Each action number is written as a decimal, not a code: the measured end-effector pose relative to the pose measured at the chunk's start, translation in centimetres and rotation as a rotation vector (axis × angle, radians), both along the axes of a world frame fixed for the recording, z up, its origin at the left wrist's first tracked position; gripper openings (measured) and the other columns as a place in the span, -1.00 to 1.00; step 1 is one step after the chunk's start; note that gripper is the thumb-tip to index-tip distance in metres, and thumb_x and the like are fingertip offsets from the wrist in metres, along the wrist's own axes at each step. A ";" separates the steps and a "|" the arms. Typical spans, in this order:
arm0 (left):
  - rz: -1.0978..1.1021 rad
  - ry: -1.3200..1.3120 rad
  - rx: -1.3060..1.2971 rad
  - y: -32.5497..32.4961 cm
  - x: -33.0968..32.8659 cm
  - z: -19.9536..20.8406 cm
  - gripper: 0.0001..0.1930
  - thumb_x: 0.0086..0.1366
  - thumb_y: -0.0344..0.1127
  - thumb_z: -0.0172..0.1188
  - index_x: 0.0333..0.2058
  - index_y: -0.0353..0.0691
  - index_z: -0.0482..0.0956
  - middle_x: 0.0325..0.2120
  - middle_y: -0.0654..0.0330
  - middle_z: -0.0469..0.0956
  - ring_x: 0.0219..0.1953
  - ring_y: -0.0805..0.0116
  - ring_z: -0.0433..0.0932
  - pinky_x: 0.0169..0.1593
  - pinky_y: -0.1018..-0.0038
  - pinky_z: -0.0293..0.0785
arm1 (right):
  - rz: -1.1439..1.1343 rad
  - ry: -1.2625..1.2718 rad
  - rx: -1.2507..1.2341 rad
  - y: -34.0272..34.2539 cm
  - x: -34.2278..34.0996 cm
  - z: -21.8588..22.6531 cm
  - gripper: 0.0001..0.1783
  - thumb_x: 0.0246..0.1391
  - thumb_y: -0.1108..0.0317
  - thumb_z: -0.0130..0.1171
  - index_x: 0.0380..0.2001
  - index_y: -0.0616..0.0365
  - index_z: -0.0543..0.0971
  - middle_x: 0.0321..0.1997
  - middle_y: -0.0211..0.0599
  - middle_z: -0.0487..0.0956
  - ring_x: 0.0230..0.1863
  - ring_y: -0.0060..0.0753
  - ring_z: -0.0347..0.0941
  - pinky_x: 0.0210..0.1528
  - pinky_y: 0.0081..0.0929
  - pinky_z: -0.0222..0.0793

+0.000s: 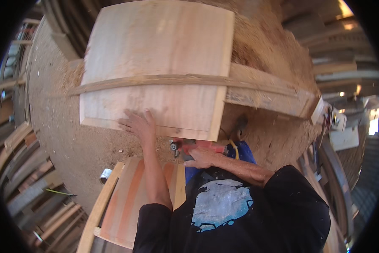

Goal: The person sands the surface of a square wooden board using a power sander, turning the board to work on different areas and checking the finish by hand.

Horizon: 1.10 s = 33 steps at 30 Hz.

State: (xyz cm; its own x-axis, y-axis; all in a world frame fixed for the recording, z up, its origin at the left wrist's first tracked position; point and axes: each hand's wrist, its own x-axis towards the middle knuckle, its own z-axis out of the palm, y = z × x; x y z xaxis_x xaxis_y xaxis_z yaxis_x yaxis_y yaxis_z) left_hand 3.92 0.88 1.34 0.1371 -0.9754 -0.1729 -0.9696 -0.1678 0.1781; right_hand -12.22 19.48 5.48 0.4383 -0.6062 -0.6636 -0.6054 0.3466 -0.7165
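So right hand [201, 157], just below centre frame, has its fingers wrapped around a red power tool [217, 149] by the panel's near edge; can't tell if they touch. Left hand [142, 125], a bit left of centre, is kinda blurry, fingers spread on the pale wooden panel [155, 50] filling top centre, gripping nothing. Wooden strip [181, 79] runs across the panel, and there's lumber [341, 63] piled upper right.
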 end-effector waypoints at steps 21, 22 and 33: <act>-0.211 -0.817 0.054 -3.3 1.0 -4.3 -0.30 0.48 0.06 -0.34 0.33 -0.46 0.05 0.33 -0.25 0.10 0.35 -0.39 0.03 0.38 -0.06 -0.03 | -1.143 0.250 0.424 18.9 -27.2 -13.7 -0.35 0.11 -0.13 0.15 -0.12 0.35 0.59 -0.25 0.18 0.64 -0.13 0.07 0.60 -0.10 -0.21 0.48; -0.217 -0.804 -0.106 -3.1 3.2 -5.3 -0.32 0.48 0.03 -0.32 0.31 -0.49 0.08 0.30 -0.25 0.15 0.32 -0.37 0.09 0.37 -0.06 0.00 | -1.165 0.264 0.409 19.0 -28.5 -14.7 -0.35 0.11 -0.13 0.15 -0.12 0.35 0.59 -0.25 0.18 0.64 -0.13 0.07 0.60 -0.10 -0.21 0.48; 0.091 -0.317 -0.225 3.1 -3.7 -2.7 -0.37 0.48 -0.05 -0.24 0.33 -0.43 0.06 0.30 -0.28 0.12 0.36 -0.26 0.04 0.36 -0.03 0.01 | -1.282 0.692 0.377 27.1 -37.0 -36.4 -0.39 0.14 -0.05 0.11 0.05 0.25 0.51 -0.22 -0.01 0.63 -0.22 -0.10 0.57 -0.17 -0.14 0.48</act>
State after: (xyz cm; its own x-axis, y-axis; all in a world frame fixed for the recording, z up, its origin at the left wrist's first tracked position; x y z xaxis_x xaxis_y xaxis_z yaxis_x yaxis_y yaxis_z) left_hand 0.21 3.98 -1.31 0.2365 -0.9656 0.1084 -0.9655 -0.2461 -0.0852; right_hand -49.23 46.62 -30.95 -0.6981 -0.0769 -0.7119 0.0704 0.9820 -0.1751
